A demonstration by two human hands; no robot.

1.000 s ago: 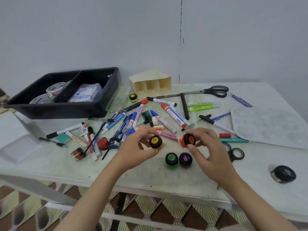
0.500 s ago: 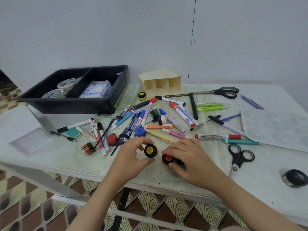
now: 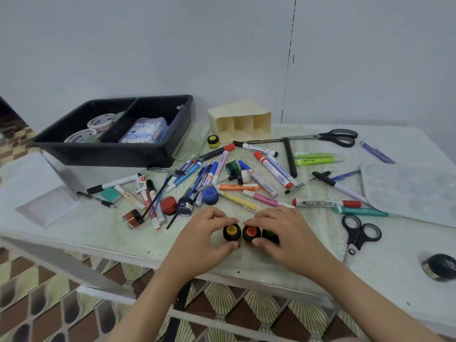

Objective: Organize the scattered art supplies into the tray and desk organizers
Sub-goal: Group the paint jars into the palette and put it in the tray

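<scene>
The left grip [image 3: 204, 239] was curled round the yellow-lidded paint pot [image 3: 231, 232], fingers over it and thumb beneath. The right grip [image 3: 291, 239] pinched the orange-lidded paint pot [image 3: 251, 233] just beside it. The green-lidded paint pot [image 3: 270, 235] was tucked under its fingers, but I could not tell whether that third pot was truly held. All three sat between the two grips, low over the worktop [image 3: 246, 257] near its front edge. Whether they rested on it was unclear.

The step looked like gathering the small pots into a cluster before carrying them off. To do it well, each grip should probably close on the pot bodies rather than the lids, which may be loose, and keep the pots upright. Three round pots could slip, so pressing them side by side would help. The black tray [image 3: 111, 154] lay well beyond the left grip and outward of it. The cream organizer [image 3: 237, 124] stood ahead of both grips, past the scattered markers [image 3: 271, 169]. A high lift over those would likely avoid knocking them.
</scene>
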